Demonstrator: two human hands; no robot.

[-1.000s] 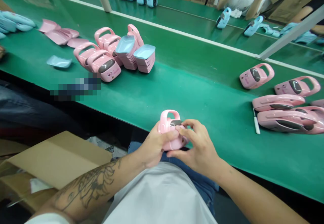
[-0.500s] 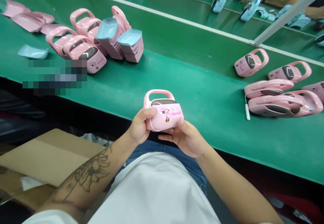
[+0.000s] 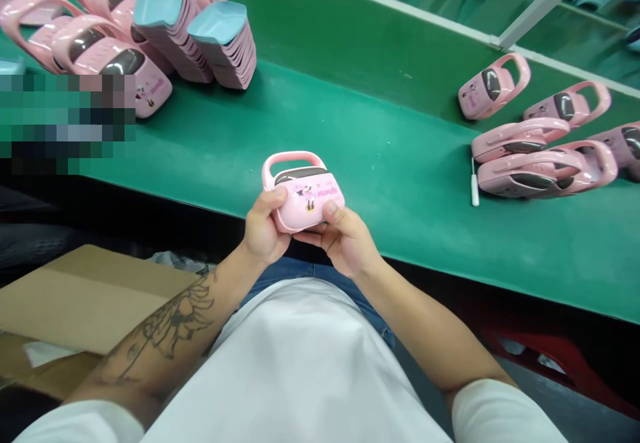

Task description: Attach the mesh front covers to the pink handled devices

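1. Pink plastic handled case [image 3: 309, 206], cartoon-mouse print: held over the near edge of the green workbench [image 3: 380, 119], long axis side to side, rising rightward; handle [image 3: 293, 158] points away from the person.
2. Left hand [image 3: 261, 226]: fingers closed around the case's left end.
3. Right hand [image 3: 341, 241]: thumb on the front face, fingers curled beneath.
4. Nearby: stacked blue-lined trays [image 3: 220, 43] far left; more pink cases [image 3: 530, 156] right.
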